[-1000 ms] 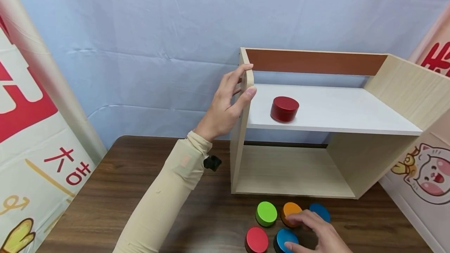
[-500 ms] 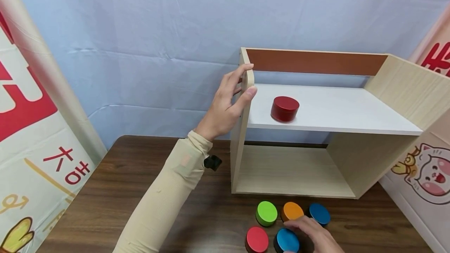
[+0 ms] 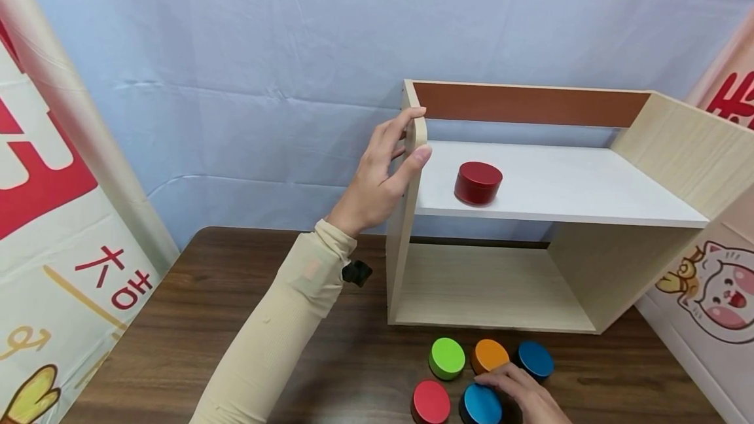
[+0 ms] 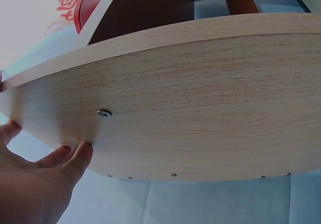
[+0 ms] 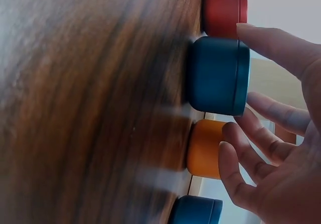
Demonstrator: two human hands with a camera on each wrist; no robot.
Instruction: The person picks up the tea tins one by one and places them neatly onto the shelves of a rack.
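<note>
My left hand (image 3: 409, 144) grips the top front corner of the wooden shelf's left side panel (image 3: 402, 228), thumb on the inner face and fingers on the outer face. The left wrist view shows those fingers (image 4: 75, 156) against the panel (image 4: 200, 103). A dark red tin (image 3: 478, 183) stands on the white shelf board (image 3: 565, 182). My right hand (image 3: 518, 392) is at the table's front edge, fingers spread over the light blue tin (image 3: 480, 404). The right wrist view shows the right hand's fingers (image 5: 266, 138) spread beside that blue tin (image 5: 218, 76), not closed on it.
Green (image 3: 446, 358), orange (image 3: 489, 355), dark blue (image 3: 535, 359) and red (image 3: 430, 402) tins lie on the brown table (image 3: 235, 293) in front of the shelf. The lower compartment (image 3: 483, 283) holds nothing. Printed banners stand at left and right.
My right hand has drawn back from the orange tin toward the front edge and now sits over the light blue tin. The left hand and shelf have not moved.
</note>
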